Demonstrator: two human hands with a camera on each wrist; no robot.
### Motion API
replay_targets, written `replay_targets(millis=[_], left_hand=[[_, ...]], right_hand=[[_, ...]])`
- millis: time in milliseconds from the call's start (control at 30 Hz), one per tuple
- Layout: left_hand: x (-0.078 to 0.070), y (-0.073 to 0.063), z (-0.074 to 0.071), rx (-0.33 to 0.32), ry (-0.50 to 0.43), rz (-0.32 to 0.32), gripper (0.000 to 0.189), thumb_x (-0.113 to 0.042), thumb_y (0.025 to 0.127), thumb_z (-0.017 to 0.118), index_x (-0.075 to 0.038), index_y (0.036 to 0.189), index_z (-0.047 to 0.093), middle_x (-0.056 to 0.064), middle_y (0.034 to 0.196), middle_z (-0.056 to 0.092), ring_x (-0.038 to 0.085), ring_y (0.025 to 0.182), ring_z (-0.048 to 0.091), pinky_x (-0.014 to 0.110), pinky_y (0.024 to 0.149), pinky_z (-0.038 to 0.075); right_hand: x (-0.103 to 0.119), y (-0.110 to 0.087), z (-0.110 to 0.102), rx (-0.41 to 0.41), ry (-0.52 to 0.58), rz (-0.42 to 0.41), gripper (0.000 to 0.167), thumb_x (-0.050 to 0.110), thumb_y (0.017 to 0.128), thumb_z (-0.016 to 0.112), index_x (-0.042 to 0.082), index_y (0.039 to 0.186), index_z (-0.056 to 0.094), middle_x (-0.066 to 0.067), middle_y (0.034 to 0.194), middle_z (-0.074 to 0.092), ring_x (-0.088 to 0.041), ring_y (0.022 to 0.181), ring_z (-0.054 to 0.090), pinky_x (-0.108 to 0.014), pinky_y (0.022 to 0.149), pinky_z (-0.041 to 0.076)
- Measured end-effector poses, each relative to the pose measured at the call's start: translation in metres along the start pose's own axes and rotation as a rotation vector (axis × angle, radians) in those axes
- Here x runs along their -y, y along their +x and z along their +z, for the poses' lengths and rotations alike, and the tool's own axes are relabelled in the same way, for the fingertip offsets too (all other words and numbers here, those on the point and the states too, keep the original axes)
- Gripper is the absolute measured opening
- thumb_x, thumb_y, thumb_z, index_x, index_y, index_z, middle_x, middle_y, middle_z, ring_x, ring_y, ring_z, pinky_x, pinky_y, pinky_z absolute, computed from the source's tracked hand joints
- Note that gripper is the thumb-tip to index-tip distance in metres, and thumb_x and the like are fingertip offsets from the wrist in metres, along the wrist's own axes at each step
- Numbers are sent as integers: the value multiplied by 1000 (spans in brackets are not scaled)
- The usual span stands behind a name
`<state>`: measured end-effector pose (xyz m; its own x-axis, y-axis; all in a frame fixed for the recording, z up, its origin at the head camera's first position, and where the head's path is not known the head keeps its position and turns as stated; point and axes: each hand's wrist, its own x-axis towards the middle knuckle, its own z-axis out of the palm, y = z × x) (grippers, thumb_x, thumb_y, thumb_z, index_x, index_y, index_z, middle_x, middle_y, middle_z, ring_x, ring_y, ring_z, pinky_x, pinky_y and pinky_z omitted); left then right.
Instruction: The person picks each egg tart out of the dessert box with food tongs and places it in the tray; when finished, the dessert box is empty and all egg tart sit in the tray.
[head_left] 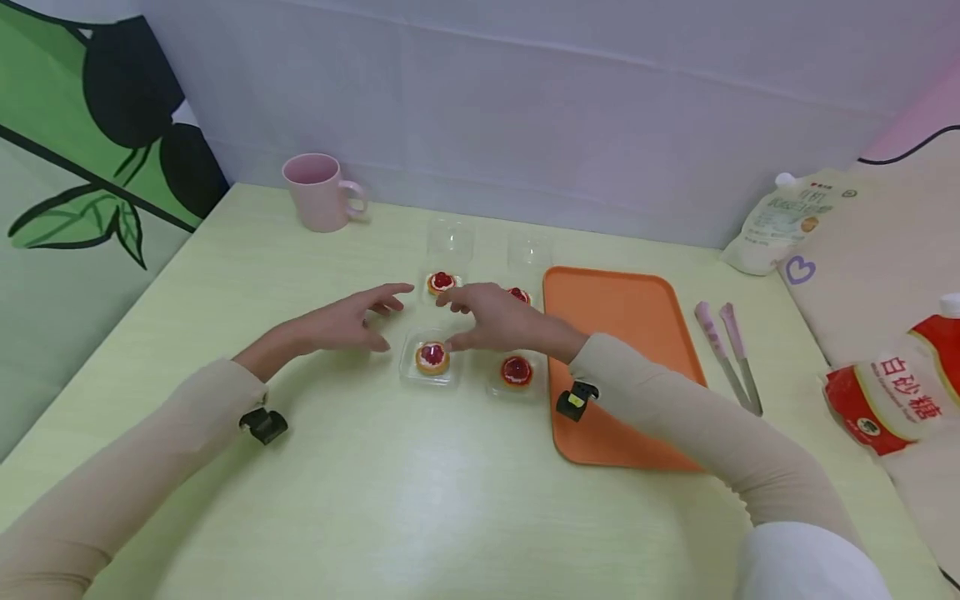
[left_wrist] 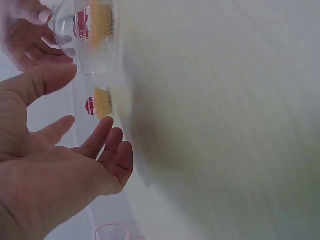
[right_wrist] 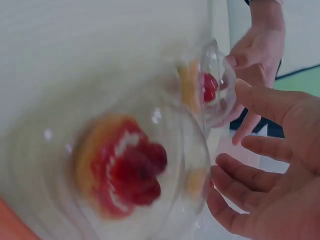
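Pale tabletop [head_left: 360, 500]; red-and-white plastic bag [head_left: 900, 392] reads 白砂糖; left hand [head_left: 348, 321] and right hand [head_left: 497, 317], fingers loose, flank clear plastic tart box [head_left: 411, 373]; beige sleeve [head_left: 675, 417] overlaps rectangular orange tray [head_left: 611, 312].

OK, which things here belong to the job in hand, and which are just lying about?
Likely in the job:
- left hand
- right hand
- berry tarts
- clear containers

Apparently lying about:
- pink mug
- orange tray
- pink-handled utensils
- white pouch
- sugar bag

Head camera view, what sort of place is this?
Possibly a staged or home-style baking corner: a pale table holds red-topped tarts and an orange tray, with a sugar bag toward the right edge.
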<state>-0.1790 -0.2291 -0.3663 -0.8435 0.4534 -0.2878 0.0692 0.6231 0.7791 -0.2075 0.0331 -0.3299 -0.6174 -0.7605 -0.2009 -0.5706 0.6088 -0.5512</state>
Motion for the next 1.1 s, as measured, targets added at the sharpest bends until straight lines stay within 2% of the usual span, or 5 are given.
replay_targets(millis=[100,233,733,967,1100], left_hand=[[3,-4,5,34,-2,25,92,-4,80,74,-12,157,24,23,151,42,40,140,36,61,115,27],[5,-4,14,35,37,60,96,-7,76,81,-11,156,28,23,146,45,40,137,38,61,115,26],[4,-1,37,-68,318,207,101,-36,65,94,-8,148,44,17,135,52,37,123,42,61,98,35],[4,1,45,-88,302,227,95,-31,70,91,-8,148,43,14,135,52,33,122,41,50,91,31],[5,2,47,-100,285,231,90,-28,73,89,-9,148,42,12,135,54,33,122,40,47,90,29]], right_hand=[[7,-1,10,15,-59,-27,64,29,86,80,6,140,55,-10,137,61,-27,126,57,-39,106,45],[11,-1,20,46,-129,-64,64,29,85,81,9,140,56,-9,135,61,-25,123,55,-37,105,45],[14,-2,28,40,-157,-107,66,28,86,80,8,143,53,-13,132,61,-26,121,56,-38,105,45],[15,-7,31,-7,-83,-58,69,24,87,78,11,147,47,-5,135,62,-21,124,56,-35,105,46],[17,-10,33,-37,-67,-48,63,18,88,75,11,144,49,-2,130,66,-16,107,61,-28,89,51]])
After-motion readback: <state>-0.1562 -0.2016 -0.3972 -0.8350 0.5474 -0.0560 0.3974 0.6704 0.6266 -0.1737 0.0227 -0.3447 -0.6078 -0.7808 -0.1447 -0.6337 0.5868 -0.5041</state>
